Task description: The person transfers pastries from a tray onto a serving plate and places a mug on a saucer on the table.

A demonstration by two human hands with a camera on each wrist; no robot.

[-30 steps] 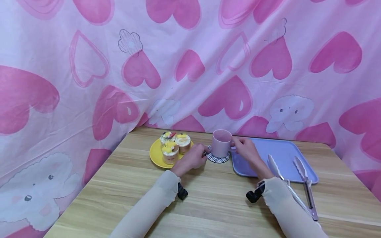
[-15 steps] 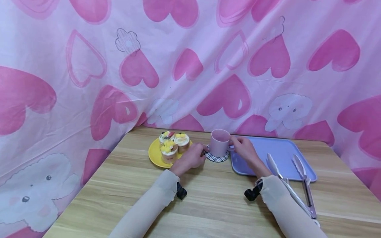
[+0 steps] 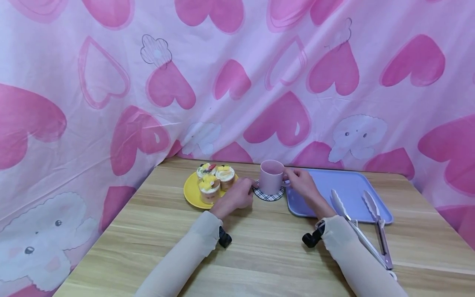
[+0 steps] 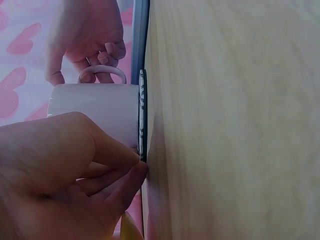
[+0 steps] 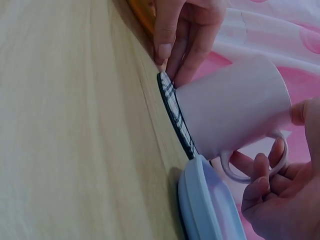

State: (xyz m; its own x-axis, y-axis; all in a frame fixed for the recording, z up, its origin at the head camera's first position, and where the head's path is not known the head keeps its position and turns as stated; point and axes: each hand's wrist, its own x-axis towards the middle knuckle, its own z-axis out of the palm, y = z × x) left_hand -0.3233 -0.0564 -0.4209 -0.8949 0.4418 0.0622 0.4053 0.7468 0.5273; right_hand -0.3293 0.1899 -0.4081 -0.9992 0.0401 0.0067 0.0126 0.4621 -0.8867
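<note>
A pale pink mug (image 3: 270,178) stands upright on a round black-and-white checked coaster (image 3: 269,197). My left hand (image 3: 237,195) pinches the coaster's left edge between thumb and finger, as the left wrist view shows at the coaster rim (image 4: 142,120). From the right, my right hand (image 3: 303,185) holds the mug by its handle (image 5: 280,160). In the right wrist view its fingers are curled at the handle and the thumb lies near the mug's rim. The mug's base sits against the coaster in both wrist views.
Left of my left hand, a yellow plate (image 3: 191,194) bears 3 dessert cups (image 3: 210,194) with cream and fruit. A blue tray (image 3: 330,177) lies close to the coaster on the right. Tongs (image 3: 384,243) rest across its front edge. A pink heart-print cloth (image 3: 230,41) hangs behind the table.
The whole head view has shifted slightly, so everything sits a little further left. Both hands, the mug and the coaster keep their places relative to one another.
</note>
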